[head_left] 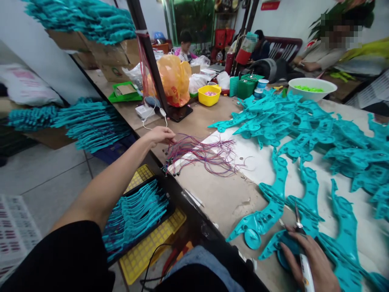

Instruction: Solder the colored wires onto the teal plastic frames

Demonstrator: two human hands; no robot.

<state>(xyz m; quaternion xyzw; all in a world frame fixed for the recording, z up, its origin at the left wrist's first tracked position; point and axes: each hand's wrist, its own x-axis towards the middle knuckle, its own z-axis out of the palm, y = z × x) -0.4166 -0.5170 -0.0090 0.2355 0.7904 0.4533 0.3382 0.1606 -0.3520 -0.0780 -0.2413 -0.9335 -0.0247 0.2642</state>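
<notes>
My left hand [161, 136] reaches to the table's left edge, its fingertips pinched together at the end of a bundle of thin red and blue wires [206, 156]. Small dark pieces cluster at the near ends of the wires. What exactly lies between the fingertips is partly hidden. At the lower right, my right hand [313, 259] grips a soldering iron [304, 265] with a white and black handle, its metal tip pointing away from me. Beneath that hand are teal plastic parts [273, 202], long and curved with round discs, some lying across one another.
A large heap of teal parts [273, 117] covers the table's far right. Behind stand a white bowl [313, 94], a yellow basket [209, 98] and an orange bag [173, 79]. A black tray [172, 207] of stacked teal parts sits low left. Other people sit farther back.
</notes>
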